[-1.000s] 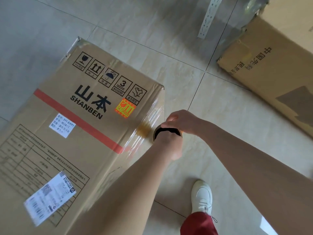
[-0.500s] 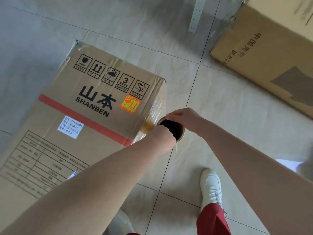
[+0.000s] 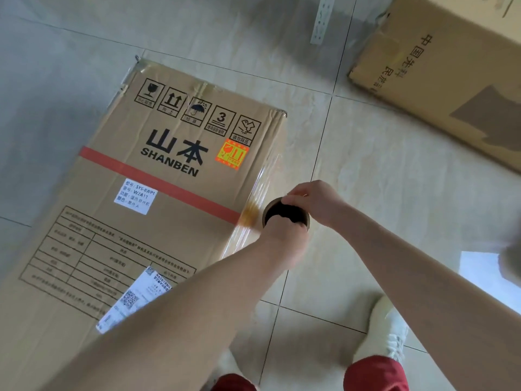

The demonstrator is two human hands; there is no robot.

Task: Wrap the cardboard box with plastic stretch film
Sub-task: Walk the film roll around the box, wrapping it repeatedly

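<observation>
A long brown cardboard box [image 3: 158,193] printed "SHANBEN" with a red stripe lies flat on the tiled floor. Beside its right side stands the stretch film roll [image 3: 284,211], seen end-on as a dark cardboard core. My left hand [image 3: 284,238] grips the roll from the near side. My right hand [image 3: 313,200] holds its far rim with the fingers over the core. Clear film [image 3: 262,187] runs from the roll along the box's right side, glossy and wrinkled.
A second cardboard box [image 3: 451,77] lies at the upper right. A perforated metal strip [image 3: 322,21] lies on the floor at the top. White paper [image 3: 479,266] sits at the right edge. My feet in white shoes [image 3: 389,331] stand on the tiles below the roll.
The view shifted, so the box now sits further right in the frame. Both hands stayed on the roll next to the box's right side; the right hand's fingers moved over the core's rim.
</observation>
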